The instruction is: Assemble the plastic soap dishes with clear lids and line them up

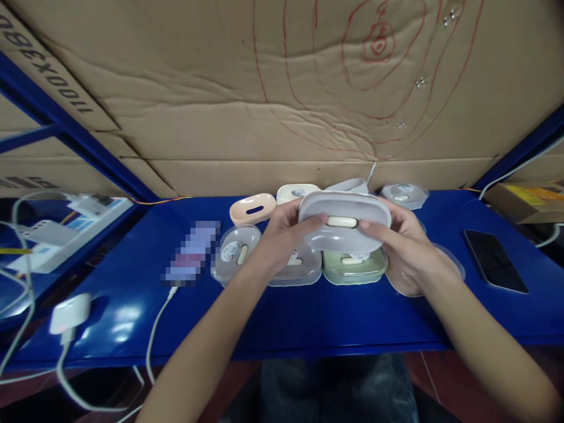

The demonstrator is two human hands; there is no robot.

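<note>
A grey oval soap box [344,226] is held above the blue table [308,317] between both hands. The left hand [282,232] is closed on its left end, with the thumb laid across the front face; the right hand [403,241] is closed on its right end, with a fingertip pressed beside the cream oval tab [342,221] at the front centre. Directly beneath the box, a green soap box [355,267] and a clear lid [235,252] rest on the table, and a peach soap box [252,209] and a cream soap box [297,192] are placed behind, near the cardboard wall [264,88]. A dark phone [494,260] lies well apart at the right; a white charger [70,313] with its cable is seen at the left.
</note>
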